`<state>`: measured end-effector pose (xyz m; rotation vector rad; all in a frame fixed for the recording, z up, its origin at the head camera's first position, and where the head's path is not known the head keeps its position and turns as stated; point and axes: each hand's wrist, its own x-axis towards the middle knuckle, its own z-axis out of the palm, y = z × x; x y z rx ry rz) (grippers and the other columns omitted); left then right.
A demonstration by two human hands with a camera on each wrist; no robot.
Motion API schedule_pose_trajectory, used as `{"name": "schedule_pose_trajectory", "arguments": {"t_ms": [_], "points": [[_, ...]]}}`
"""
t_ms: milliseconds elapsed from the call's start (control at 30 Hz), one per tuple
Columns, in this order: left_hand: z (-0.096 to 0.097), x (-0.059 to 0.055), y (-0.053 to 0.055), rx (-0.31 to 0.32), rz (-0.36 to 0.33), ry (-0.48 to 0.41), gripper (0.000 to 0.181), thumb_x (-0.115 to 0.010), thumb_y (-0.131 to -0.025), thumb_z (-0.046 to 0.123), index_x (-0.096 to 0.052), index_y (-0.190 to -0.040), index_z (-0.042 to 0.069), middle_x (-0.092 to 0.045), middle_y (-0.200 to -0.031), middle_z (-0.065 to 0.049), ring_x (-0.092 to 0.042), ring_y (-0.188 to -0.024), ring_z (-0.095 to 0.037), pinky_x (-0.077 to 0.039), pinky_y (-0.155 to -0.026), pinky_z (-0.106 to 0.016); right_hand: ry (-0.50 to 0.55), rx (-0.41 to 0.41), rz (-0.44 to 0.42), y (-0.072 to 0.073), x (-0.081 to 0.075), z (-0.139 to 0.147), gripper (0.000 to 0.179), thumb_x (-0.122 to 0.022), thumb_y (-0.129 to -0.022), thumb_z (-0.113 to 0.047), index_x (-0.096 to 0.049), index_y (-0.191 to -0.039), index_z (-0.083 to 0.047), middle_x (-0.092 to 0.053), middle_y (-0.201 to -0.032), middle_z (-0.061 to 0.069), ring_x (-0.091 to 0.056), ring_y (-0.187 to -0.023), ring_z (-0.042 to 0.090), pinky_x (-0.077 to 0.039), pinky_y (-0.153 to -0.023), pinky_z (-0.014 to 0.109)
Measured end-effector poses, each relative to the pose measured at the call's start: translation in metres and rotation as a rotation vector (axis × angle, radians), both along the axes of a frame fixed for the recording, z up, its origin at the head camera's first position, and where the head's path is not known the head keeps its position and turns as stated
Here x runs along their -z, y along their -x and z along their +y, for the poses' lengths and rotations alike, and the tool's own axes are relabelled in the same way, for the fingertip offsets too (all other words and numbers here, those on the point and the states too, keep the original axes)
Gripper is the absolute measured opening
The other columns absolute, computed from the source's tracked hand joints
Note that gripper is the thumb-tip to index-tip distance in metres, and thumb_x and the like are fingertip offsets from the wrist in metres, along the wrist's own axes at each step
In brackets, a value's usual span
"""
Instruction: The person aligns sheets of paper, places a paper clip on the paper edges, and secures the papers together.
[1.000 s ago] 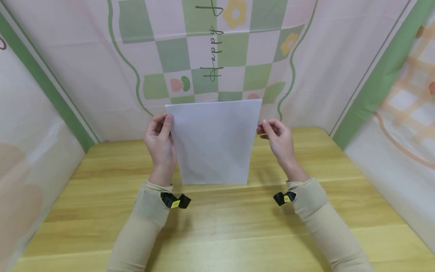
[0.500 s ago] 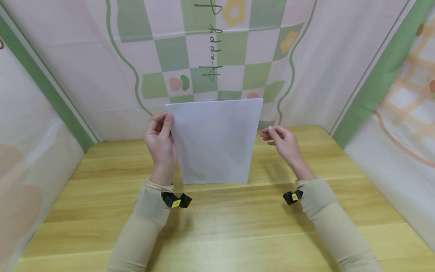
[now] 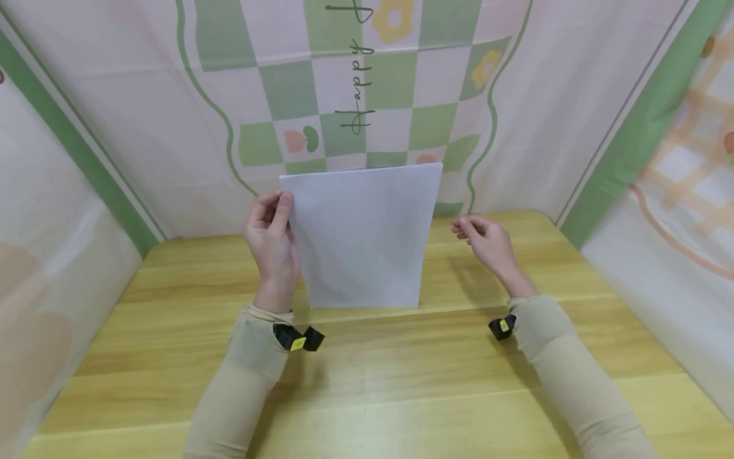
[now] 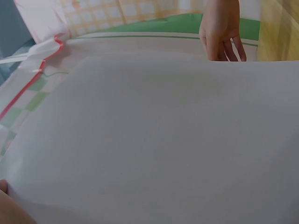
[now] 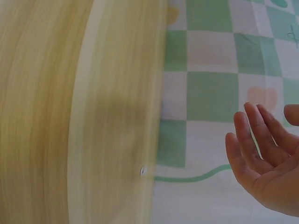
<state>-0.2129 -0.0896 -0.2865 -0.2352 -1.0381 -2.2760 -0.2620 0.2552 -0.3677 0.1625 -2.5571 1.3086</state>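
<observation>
White paper (image 3: 364, 239), perhaps more than one sheet, stands nearly upright over the table with its blank side facing me. My left hand (image 3: 271, 239) pinches its left edge near the top corner, thumb in front and fingers behind. In the left wrist view the paper (image 4: 159, 140) fills most of the picture, and only a bit of the left thumb (image 4: 11, 207) shows. To the right of the paper, apart from it, my right hand (image 3: 487, 243) hangs in the air. The right wrist view shows that hand (image 5: 268, 161) with loosely bent fingers and nothing in them.
The wooden table (image 3: 367, 382) reaches back to a hanging cloth (image 3: 395, 83) with green checks. More cloth panels (image 3: 659, 210) close off both sides. A tiny white speck (image 5: 143, 171) shows near the table's edge in the right wrist view.
My right hand has moved away from the paper's right edge, to the right and slightly down. The left hand still holds the paper in nearly the same place.
</observation>
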Motion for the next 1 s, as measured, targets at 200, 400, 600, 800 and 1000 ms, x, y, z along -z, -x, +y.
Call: {"name": "schedule_pose_trajectory", "arguments": {"t_ms": [200, 400, 600, 800, 1000], "points": [[0.001, 0.001, 0.000, 0.004, 0.001, -0.008, 0.008, -0.065, -0.086, -0.002, -0.068, -0.083, 0.005, -0.062, -0.083, -0.003, -0.057, -0.078, -0.013, -0.050, -0.073, -0.020, -0.131, -0.002, 0.017, 0.002, 0.003, 0.007, 0.046, -0.042, -0.101, -0.037, -0.062, -0.118, 0.001, -0.066, -0.111, 0.021, -0.063, -0.099, 0.034, -0.049, -0.063, 0.016], [0.001, 0.001, 0.000, 0.000, 0.003, 0.000, 0.003, -0.068, -0.084, 0.001, -0.067, -0.084, 0.004, -0.062, -0.084, -0.003, -0.057, -0.078, -0.013, -0.050, -0.073, -0.021, -0.217, 0.004, -0.004, 0.004, 0.006, 0.012, 0.045, -0.042, -0.101, -0.035, -0.061, -0.118, 0.002, -0.065, -0.111, 0.023, -0.062, -0.099, 0.036, -0.053, -0.079, 0.044], [0.002, 0.002, 0.001, 0.002, 0.001, -0.005, 0.002, -0.069, -0.084, 0.001, -0.067, -0.085, 0.003, -0.062, -0.084, -0.004, -0.057, -0.078, -0.013, -0.050, -0.073, -0.021, -0.252, 0.001, -0.041, 0.007, 0.008, 0.017, 0.042, -0.045, -0.101, -0.028, -0.056, -0.123, 0.005, -0.062, -0.116, 0.026, -0.059, -0.104, 0.038, -0.048, -0.089, 0.050], [0.002, 0.002, 0.000, 0.003, 0.000, -0.007, 0.007, -0.070, -0.083, 0.004, -0.066, -0.087, -0.001, -0.062, -0.084, -0.004, -0.057, -0.078, -0.014, -0.050, -0.073, -0.021, -0.307, -0.003, -0.050, 0.014, 0.014, 0.023, 0.040, -0.047, -0.100, -0.027, -0.057, -0.122, 0.005, -0.062, -0.116, 0.025, -0.058, -0.106, 0.039, -0.048, -0.089, 0.051], [0.002, 0.001, 0.000, 0.001, 0.001, -0.016, 0.004, -0.069, -0.084, 0.002, -0.066, -0.086, 0.000, -0.062, -0.083, -0.004, -0.057, -0.078, -0.014, -0.050, -0.073, -0.021, -0.358, -0.033, -0.126, 0.017, 0.014, 0.027, 0.040, -0.046, -0.100, -0.025, -0.054, -0.124, 0.007, -0.059, -0.118, 0.028, -0.057, -0.107, 0.040, -0.048, -0.090, 0.051]]}}
